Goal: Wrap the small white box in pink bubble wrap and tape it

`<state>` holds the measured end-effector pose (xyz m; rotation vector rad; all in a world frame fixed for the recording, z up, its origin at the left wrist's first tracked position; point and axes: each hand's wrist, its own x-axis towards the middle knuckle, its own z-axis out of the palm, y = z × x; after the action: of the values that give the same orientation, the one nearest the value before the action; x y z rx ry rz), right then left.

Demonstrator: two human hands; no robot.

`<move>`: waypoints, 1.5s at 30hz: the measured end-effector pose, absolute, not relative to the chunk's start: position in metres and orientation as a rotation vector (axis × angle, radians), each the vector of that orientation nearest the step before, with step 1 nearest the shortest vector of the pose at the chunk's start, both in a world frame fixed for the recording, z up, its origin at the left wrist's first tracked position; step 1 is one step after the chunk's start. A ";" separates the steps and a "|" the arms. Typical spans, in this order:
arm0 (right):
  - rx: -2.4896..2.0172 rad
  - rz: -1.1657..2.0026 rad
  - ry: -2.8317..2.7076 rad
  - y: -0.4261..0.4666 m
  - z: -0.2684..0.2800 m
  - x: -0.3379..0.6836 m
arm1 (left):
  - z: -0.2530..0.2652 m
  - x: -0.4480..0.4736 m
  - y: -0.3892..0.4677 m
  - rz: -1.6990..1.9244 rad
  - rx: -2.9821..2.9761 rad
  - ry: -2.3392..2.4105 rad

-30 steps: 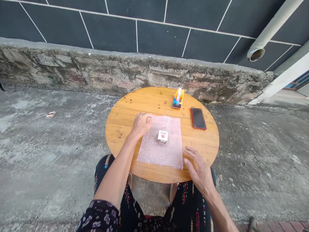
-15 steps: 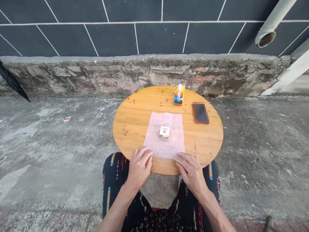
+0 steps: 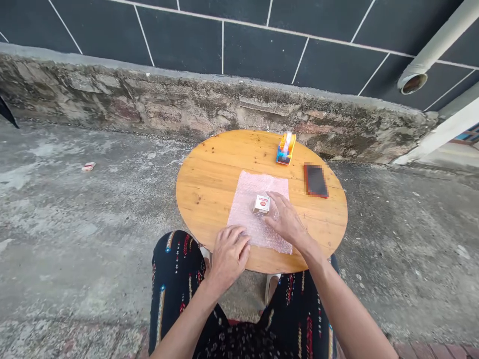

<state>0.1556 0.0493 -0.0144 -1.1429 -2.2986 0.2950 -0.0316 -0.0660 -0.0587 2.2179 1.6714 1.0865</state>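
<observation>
A small white box (image 3: 262, 205) with red print sits on a sheet of pinkish bubble wrap (image 3: 248, 190) spread over the round wooden table (image 3: 202, 174). My right hand (image 3: 285, 219) reaches over the wrap at the box's right side, thumb and fingers apart; whether the fingertips touch the box I cannot tell. At the near left corner of the sheet rests my left hand (image 3: 231, 249), its fingers loosely bent over the edge and holding nothing.
A yellow and blue tape dispenser (image 3: 286, 148) stands near the table's far edge. To its right lies a dark, red-edged flat object (image 3: 316, 180), partly pixelated. A low stone wall (image 3: 164, 107) runs behind the table, with a pipe (image 3: 426, 60) at upper right.
My right hand has left the sheet's near right corner and moved forward to the box. My left hand stays at the near left corner. The head view has tilted slightly.
</observation>
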 end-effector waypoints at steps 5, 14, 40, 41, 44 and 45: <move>-1.101 0.320 -2.411 0.067 -0.012 0.157 | -0.061 -0.032 -0.065 1.130 2.205 1.676; -1.113 0.307 -2.444 0.066 -0.003 0.155 | -0.059 -0.032 -0.066 1.099 2.228 1.702; -1.125 -0.150 -2.689 -0.029 -0.006 0.169 | -0.030 -0.021 -0.055 0.912 2.586 1.586; -1.127 -0.107 -2.707 -0.031 -0.002 0.171 | -0.031 -0.019 -0.054 0.946 2.608 1.565; -1.113 0.082 -2.709 -0.033 0.008 0.177 | -0.035 -0.017 -0.058 1.057 2.613 1.513; -1.107 0.130 -2.672 -0.031 0.010 0.179 | -0.036 -0.017 -0.061 1.080 2.598 1.507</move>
<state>0.1793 -0.0307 0.0100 -1.1065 -2.6725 0.1305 -0.0167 -0.0609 -0.0362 2.5985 1.5073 1.0801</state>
